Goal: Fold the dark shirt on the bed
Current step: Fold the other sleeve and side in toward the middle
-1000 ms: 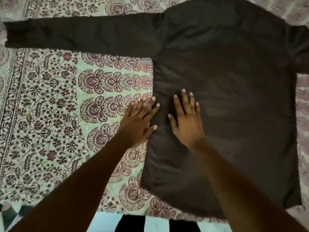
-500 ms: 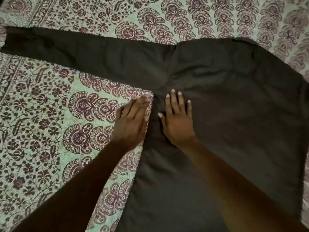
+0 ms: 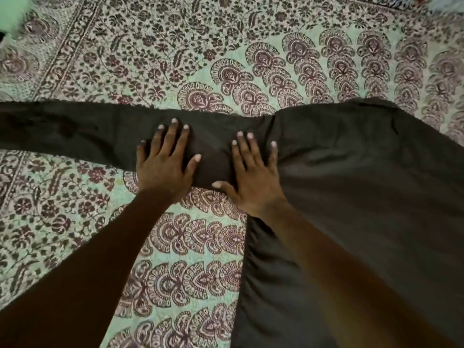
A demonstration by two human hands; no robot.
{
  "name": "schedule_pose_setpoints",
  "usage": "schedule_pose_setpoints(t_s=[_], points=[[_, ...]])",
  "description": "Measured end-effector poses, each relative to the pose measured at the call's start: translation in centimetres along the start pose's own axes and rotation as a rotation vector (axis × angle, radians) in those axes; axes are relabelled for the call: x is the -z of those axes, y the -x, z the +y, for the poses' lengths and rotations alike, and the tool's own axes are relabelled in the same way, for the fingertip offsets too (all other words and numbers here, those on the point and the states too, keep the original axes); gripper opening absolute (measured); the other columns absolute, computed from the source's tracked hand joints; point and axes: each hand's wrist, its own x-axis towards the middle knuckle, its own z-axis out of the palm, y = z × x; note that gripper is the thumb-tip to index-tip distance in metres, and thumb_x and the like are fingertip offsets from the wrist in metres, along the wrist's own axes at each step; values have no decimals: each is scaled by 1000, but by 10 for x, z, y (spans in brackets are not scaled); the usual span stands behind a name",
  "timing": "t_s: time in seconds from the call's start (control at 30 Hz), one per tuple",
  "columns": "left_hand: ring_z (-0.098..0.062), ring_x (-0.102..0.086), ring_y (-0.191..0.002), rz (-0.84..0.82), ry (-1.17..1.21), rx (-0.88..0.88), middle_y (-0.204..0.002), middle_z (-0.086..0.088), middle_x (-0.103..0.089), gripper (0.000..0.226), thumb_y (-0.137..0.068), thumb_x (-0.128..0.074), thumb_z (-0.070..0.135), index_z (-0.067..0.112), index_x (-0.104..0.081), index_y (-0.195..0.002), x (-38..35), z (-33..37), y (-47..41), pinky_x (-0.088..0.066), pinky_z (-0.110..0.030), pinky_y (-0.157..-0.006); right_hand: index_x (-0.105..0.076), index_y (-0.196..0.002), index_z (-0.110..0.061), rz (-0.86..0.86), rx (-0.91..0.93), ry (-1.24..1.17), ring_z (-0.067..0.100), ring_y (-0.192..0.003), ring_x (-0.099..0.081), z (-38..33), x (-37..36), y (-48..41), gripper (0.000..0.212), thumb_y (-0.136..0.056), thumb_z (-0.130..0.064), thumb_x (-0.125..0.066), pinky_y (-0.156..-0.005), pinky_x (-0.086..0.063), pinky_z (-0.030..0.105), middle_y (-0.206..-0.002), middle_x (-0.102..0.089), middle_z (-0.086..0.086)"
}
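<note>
The dark shirt [image 3: 364, 187] runs past the right and bottom edges, so its hem and far side are cut off. Its sleeve [image 3: 75, 131] leaves at the left edge, cuff unseen. The left hand [image 3: 164, 169] and right hand [image 3: 253, 184] cover the cloth under their palms. 2 corner blurs, a pale green patch [image 3: 11, 13] and a blue-and-red smear [image 3: 442, 3], are unreadable.

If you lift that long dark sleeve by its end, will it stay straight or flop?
Probably floppy: the sleeve lies flat and creased on the bedspread. Likely light too: it looks thin under the left hand, whose straight fingers press it.
</note>
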Motion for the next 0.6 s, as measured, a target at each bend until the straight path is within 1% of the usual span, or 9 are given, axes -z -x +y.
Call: schedule_pose_setpoints(t_s=[0.03,0.07,0.17,0.2,0.3,0.4,0.47,0.53,0.6], points=[[-28,-19,-156,10,6,19,-172,2,-14,71,-101,-25,65,31,-17,-163,1,-10,-2,-21,-60,-121,-18,-163,-10,10,15,-4,25,-160,5,-4,1,-7,102,-92,-82,-11,-119,19,61,-173,-2,8],[-28,-18,-157,14,16,38,-172,1,-14,71,-101,-25,66,32,-17,-163,3,-19,-4,-19,-59,-121,-16,-164,-13,20,-60,-28,25,-160,6,-5,2,-15,103,-90,-84,-7,-119,19,61,-173,-1,8],[-27,-15,-158,25,37,65,-173,2,-11,71,-101,-23,68,34,-16,-163,6,-44,-7,-17,-57,-123,-8,-165,-13,-2,-508,-154,39,-157,13,-15,1,-35,114,-81,-90,2,-120,11,68,-171,4,20],[-26,-15,-158,36,33,64,-173,2,-11,71,-101,-23,68,35,-17,-163,6,-54,-8,-17,-56,-123,-5,-164,-12,-26,-545,-149,44,-156,14,-27,-1,-41,118,-78,-93,3,-120,8,70,-170,6,24],[-28,-15,-158,64,25,72,-173,0,-12,70,-101,-23,67,34,-20,-162,9,-83,-12,-16,-57,-124,-5,-164,-10,-48,-322,-130,48,-155,12,-70,-4,-61,121,-78,-95,-4,-118,7,73,-168,4,29],[-28,-12,-159,98,29,162,-173,-3,-12,69,-102,-23,66,32,-22,-162,13,-120,-10,-14,-56,-125,-9,-165,-20,19,-76,-151,41,-158,7,-101,-2,-80,105,-86,-89,-14,-119,0,73,-171,1,19],[-28,-12,-159,129,28,196,-173,-4,-13,69,-102,-25,66,32,-23,-162,17,-142,-4,-14,-56,-125,-9,-165,-22,80,-210,-186,36,-159,6,-112,-2,-84,100,-89,-87,-14,-121,2,70,-173,0,13],[-28,-13,-159,152,18,207,-172,-5,-14,68,-102,-26,66,32,-25,-162,20,-164,0,-13,-56,-125,-13,-165,-17,150,-504,-200,42,-158,5,-128,-3,-85,105,-88,-88,-15,-120,1,72,-171,-3,19],[-27,-12,-159,164,31,236,-172,-5,-14,68,-102,-25,66,33,-25,-161,23,-184,4,-11,-55,-126,-15,-164,-13,147,-610,-164,47,-156,4,-151,-5,-90,110,-87,-90,-17,-118,-1,74,-170,-4,25]])
